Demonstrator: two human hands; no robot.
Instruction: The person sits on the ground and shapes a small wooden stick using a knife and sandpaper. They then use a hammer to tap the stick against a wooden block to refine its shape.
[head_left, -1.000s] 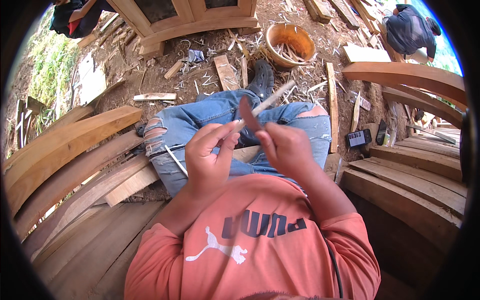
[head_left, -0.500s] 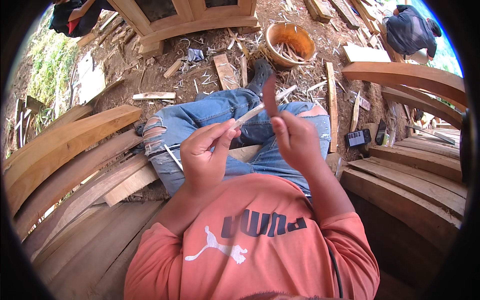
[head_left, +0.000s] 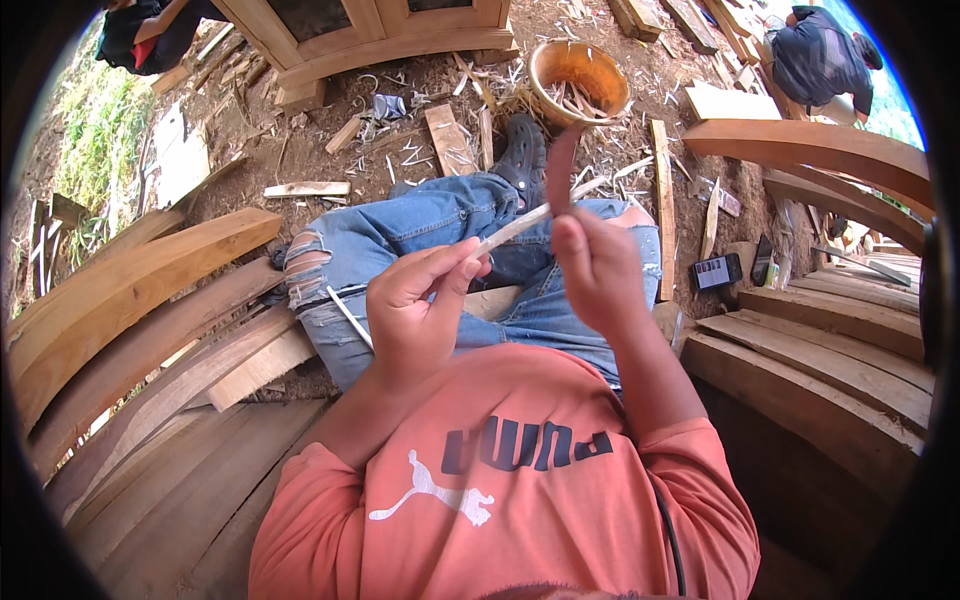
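Note:
My left hand (head_left: pixel 415 310) pinches one end of a thin pale wooden stick (head_left: pixel 515 228), which slants up and to the right over my lap. In my right hand (head_left: pixel 605 275) is a knife with a broad reddish-brown blade (head_left: pixel 562 175); its handle is hidden inside the closed fingers. The blade points upward and crosses the stick partway along. Whether its edge touches the wood I cannot tell. Another thin white strip (head_left: pixel 350 318) lies across my jeans by the left wrist.
Wood shavings litter the dirt around an orange-brown bucket (head_left: pixel 578 85) holding scraps. Curved timbers (head_left: pixel 150 260) rise on the left, stacked planks (head_left: pixel 830 370) on the right. A phone (head_left: pixel 717 272) lies near my right knee. Another person (head_left: pixel 822 60) crouches at far right; a wooden frame (head_left: pixel 390 45) stands ahead.
My right hand and the knife have shifted slightly right and toward me relative to the left hand's spot. The left hand has moved a little right with the stick.

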